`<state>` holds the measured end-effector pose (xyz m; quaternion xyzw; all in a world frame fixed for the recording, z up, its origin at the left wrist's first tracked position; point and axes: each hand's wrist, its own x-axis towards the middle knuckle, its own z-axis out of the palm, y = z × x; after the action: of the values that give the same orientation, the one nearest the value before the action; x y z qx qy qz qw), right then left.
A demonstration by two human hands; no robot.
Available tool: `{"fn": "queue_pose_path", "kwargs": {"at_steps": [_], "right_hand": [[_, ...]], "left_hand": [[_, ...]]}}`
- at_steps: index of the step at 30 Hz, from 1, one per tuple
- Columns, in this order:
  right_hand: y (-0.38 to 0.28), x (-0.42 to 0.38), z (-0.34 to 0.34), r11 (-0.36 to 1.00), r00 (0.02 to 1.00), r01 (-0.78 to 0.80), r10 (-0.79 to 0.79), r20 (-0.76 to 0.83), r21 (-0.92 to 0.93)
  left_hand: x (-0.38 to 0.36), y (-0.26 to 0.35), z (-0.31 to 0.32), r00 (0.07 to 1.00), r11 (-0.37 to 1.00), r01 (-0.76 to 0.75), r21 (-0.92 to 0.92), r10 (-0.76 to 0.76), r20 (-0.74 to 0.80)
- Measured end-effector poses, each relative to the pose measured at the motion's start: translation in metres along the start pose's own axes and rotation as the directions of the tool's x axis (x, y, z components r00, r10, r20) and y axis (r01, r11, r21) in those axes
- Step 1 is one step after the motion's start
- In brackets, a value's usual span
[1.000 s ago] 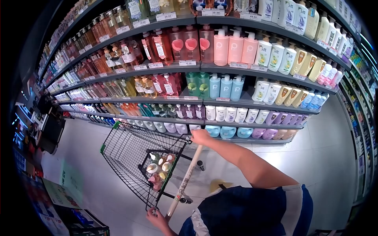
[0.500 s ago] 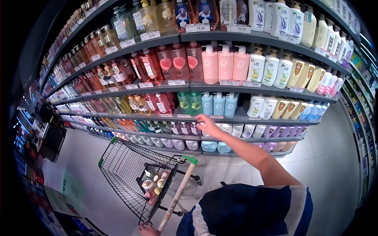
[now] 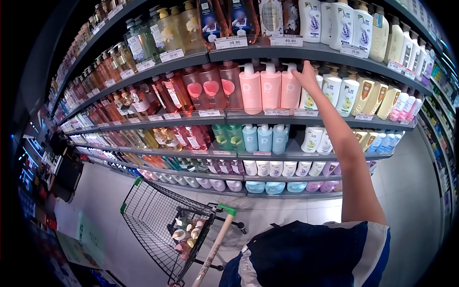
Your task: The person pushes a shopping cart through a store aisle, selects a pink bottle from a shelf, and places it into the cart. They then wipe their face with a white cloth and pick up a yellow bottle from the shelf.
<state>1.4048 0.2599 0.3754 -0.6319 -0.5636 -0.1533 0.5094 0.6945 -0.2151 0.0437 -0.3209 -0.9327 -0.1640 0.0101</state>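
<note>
The white pump bottle [image 3: 308, 93] stands upright on the second shelf [image 3: 267, 113] from the top, just right of the pink bottles [image 3: 270, 86]. It looks like a full plastic bottle: stiff, fairly heavy, smooth and likely slippery, best taken around the body below the pump rather than by the nozzle. The right hand [image 3: 306, 76] reaches up to its top, fingers spread and open, touching or just short of the pump. The left hand sits at the frame's bottom edge by the cart [image 3: 162, 225] handle [image 3: 217, 241]; I cannot tell its grip.
</note>
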Motion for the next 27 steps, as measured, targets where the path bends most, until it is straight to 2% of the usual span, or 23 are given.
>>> {"fn": "queue_pose_path", "kwargs": {"at_steps": [2,5,6,8,14,17,20,23,26,27], "right_hand": [[-0.004,0.010,0.011,0.988,0.974,-0.150,0.154,0.166,-0.039],[0.005,0.014,0.032,0.977,0.972,-0.131,0.160,0.170,-0.167],[-0.005,0.013,0.029,0.960,0.962,-0.188,0.223,0.160,-0.208],[-0.007,0.003,0.030,0.987,0.994,-0.093,0.099,0.036,-0.133],[-0.001,-0.014,0.031,0.992,0.977,0.108,-0.094,-0.190,0.067],[-0.004,-0.018,0.027,0.991,0.977,0.126,-0.115,-0.179,0.051],[-0.002,-0.022,0.029,0.993,0.977,0.115,-0.108,-0.183,0.028],[-0.022,-0.034,0.022,0.971,0.994,-0.104,0.111,-0.023,0.216],[-0.014,-0.037,0.028,0.998,0.999,0.021,-0.019,-0.027,0.059],[-0.012,-0.037,0.028,0.998,0.999,0.018,-0.016,-0.032,0.066]], "left_hand": [[0.000,-0.003,0.004,0.998,0.997,0.061,0.049,-0.062,0.021],[0.000,-0.015,0.014,0.999,0.993,-0.008,0.120,0.013,-0.041],[0.000,-0.014,0.015,0.997,0.993,-0.022,0.119,0.031,-0.077],[-0.002,-0.012,0.016,0.988,0.992,-0.050,0.119,0.067,-0.142],[0.003,-0.024,0.024,0.993,0.995,0.091,0.027,-0.093,0.074],[0.004,-0.015,0.013,0.993,0.992,0.075,0.105,-0.084,0.083],[0.006,-0.036,0.033,0.993,0.978,-0.054,0.202,0.073,-0.087],[0.008,-0.037,0.030,0.999,0.970,-0.039,0.241,0.036,0.017],[0.012,-0.046,0.038,0.998,0.982,-0.007,0.191,-0.006,0.065],[0.012,-0.043,0.035,0.997,0.983,-0.012,0.185,-0.002,0.071]]}}
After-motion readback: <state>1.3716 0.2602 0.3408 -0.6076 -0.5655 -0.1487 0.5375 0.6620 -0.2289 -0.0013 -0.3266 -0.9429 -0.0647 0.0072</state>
